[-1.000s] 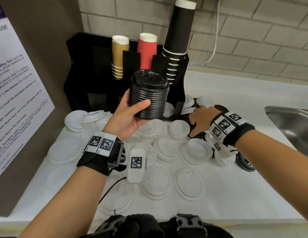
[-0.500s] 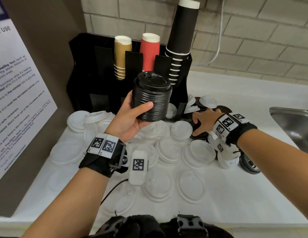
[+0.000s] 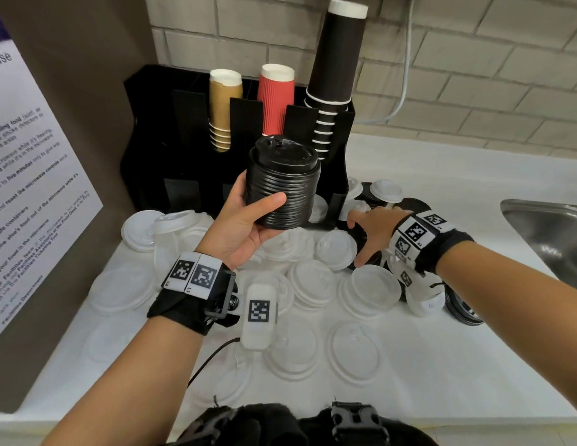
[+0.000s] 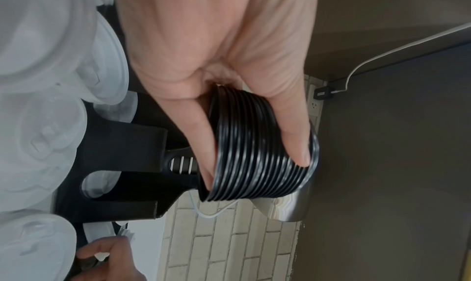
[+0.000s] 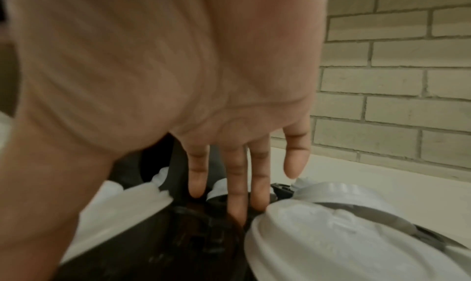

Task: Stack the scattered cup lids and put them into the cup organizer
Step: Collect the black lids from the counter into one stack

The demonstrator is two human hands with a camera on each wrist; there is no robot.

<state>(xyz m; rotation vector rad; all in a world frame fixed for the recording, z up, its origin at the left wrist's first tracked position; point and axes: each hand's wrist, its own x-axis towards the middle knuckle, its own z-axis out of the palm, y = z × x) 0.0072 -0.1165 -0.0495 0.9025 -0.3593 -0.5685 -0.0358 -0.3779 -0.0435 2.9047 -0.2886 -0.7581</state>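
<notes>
Black plastic cup lids, nested into a tall ribbed stack (image 3: 283,185), sat upright in a person's left hand (image 3: 245,226), thumb across the front and fingers curled round the back, held above the counter just in front of the black cup organizer (image 3: 152,130). The left wrist view showed the same stack (image 4: 262,154) pinched between thumb and fingers.

The right hand (image 3: 372,231) reached out with fingers straight and spread, palm down, holding nothing; its fingertips (image 5: 235,211) were down among loose dark lids (image 5: 183,241) and round white plastic lids (image 5: 344,241) near the organizer's right end. Whether they touched a lid could not be told.

By the look of things the work was partly done: the black lids were largely gathered into one stack, though a few lay flat by the right wrist (image 3: 464,310). That stack had not yet gone into the organizer. Dozens of white and clear lids (image 3: 313,284) were scattered singly and overlapping across the white countertop (image 3: 474,381), unstacked.

Stacks of tan (image 3: 223,107), red (image 3: 276,98) and black paper cups (image 3: 340,59) filled the organizer's upper slots; one white lid showed in a lower opening (image 4: 100,182). A steel sink (image 3: 551,233) lay to the right.
</notes>
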